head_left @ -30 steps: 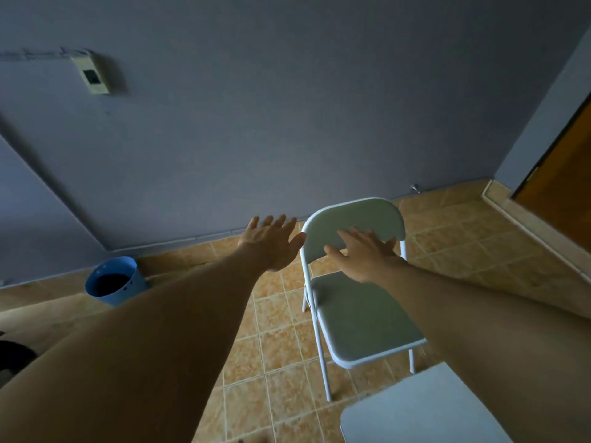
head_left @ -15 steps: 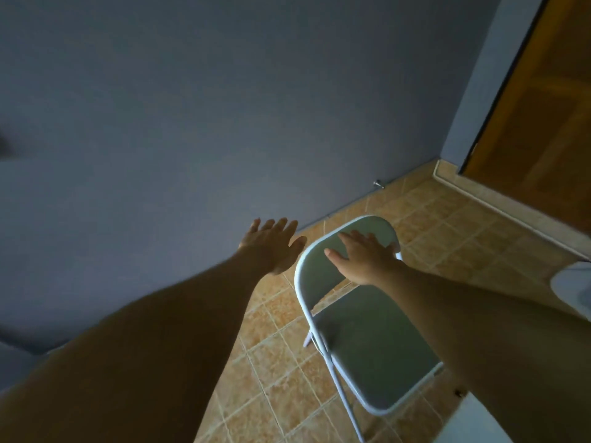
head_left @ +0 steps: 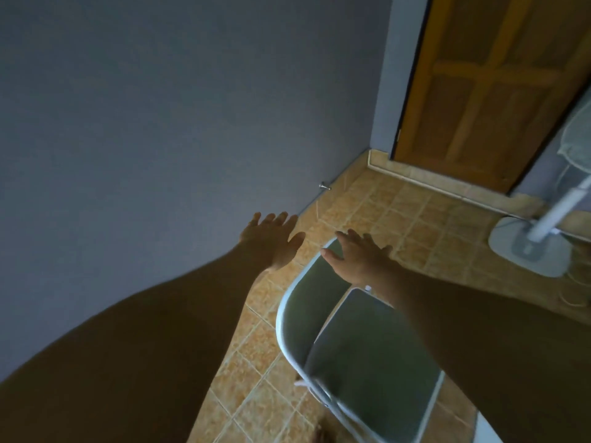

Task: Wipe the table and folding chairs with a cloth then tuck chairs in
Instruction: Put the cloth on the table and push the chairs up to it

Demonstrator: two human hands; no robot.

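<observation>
A white folding chair [head_left: 367,356] with a grey-green seat and backrest stands on the tiled floor at lower centre. My right hand [head_left: 355,257] stretches out over the top of its backrest with straight, spread fingers and holds nothing. My left hand [head_left: 271,241] hovers to the left of the chair in front of the wall, fingers also straight and empty. No cloth shows in either hand. A pale corner at the bottom right edge, the table [head_left: 489,431], is barely in view.
A blue-grey wall fills the left. A wooden door [head_left: 492,84] stands at the upper right, with a raised tiled threshold below it. A white standing fan's base [head_left: 527,251] sits on the floor at right. A small doorstop [head_left: 324,186] juts from the wall's foot.
The view has swung right: the blue bucket and wall switch left the frame, the door and fan base came in. Both hands stay outstretched and open near the chair's backrest.
</observation>
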